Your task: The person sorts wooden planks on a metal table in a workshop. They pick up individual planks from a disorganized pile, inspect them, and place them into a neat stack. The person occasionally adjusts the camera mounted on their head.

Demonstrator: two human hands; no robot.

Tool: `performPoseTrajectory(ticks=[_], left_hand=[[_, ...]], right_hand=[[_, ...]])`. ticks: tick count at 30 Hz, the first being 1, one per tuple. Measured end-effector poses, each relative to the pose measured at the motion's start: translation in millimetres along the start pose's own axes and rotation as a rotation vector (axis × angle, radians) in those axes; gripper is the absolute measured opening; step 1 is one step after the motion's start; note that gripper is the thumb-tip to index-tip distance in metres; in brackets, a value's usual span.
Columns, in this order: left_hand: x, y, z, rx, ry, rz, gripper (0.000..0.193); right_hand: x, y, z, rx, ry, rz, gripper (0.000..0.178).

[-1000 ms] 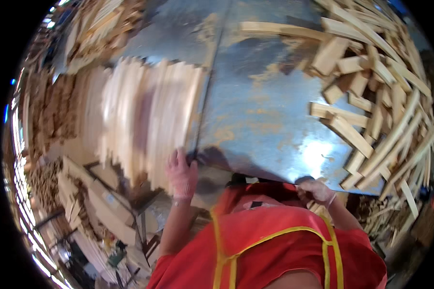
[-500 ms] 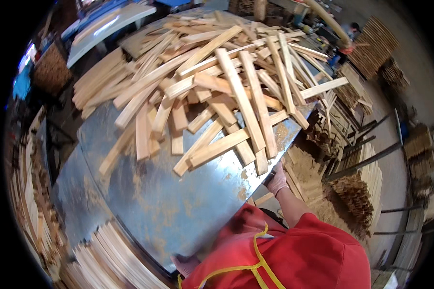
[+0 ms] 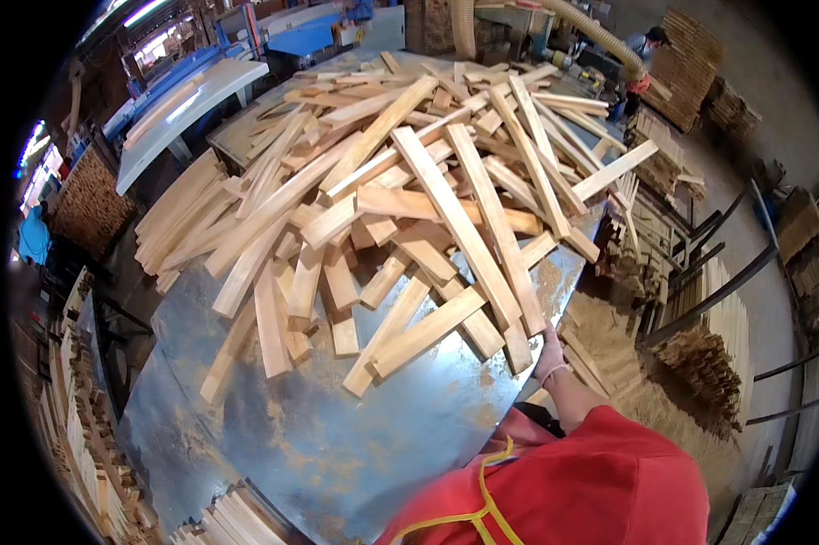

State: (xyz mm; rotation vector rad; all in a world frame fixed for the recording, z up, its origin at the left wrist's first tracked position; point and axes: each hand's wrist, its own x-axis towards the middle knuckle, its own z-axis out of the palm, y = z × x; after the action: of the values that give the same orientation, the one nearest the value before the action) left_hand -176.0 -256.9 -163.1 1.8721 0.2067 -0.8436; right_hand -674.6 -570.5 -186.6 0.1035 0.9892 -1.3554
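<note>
My right hand (image 3: pixel 551 357), in a pale glove, is at the right edge of a metal-topped table (image 3: pixel 337 454), close beside the near ends of some wooden strips. Its fingers are mostly hidden at the edge, so their grip does not show. A large heap of loose wooden strips (image 3: pixel 364 227) covers the far part of the tabletop, crossing at many angles. Two long pale strips (image 3: pixel 459 227) lie on top, slanting toward my right hand. Sawdust is scattered over the bare metal. My left hand is out of sight.
Stacked strips (image 3: pixel 237 518) stand by the table's near left edge. On the right are wood stacks (image 3: pixel 695 368) with dark metal bars, and sawdust on the floor. A pale bench (image 3: pixel 192 113) stands far left. A person (image 3: pixel 644 54) is at the back right beside a ribbed hose (image 3: pixel 600 32).
The view has tilted up, so the table and heap sit lower in the picture. My left hand, earlier at the near table edge, has left the picture. My right hand stays at the right edge.
</note>
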Motion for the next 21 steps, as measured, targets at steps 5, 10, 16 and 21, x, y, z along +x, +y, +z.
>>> performPoseTrajectory(ticks=[5, 10, 16, 21], left_hand=[[-2, 10, 2, 0.103, 0.145, 0.04, 0.069], [-33, 1, -13, 0.279, 0.3, 0.038, 0.069], [-97, -44, -58, 0.312, 0.621, -0.02, 0.07], [-118, -1, -56, 0.151, 0.54, 0.367, 0.075]], right_hand=[[-23, 16, 51, -0.177, 0.206, -0.204, 0.067], [-1, -23, -27, -0.411, 0.306, -0.001, 0.067], [-17, -145, 97, -1.574, 0.207, -0.615, 0.054], [29, -106, 247, -1.497, -0.012, -0.614, 0.097]])
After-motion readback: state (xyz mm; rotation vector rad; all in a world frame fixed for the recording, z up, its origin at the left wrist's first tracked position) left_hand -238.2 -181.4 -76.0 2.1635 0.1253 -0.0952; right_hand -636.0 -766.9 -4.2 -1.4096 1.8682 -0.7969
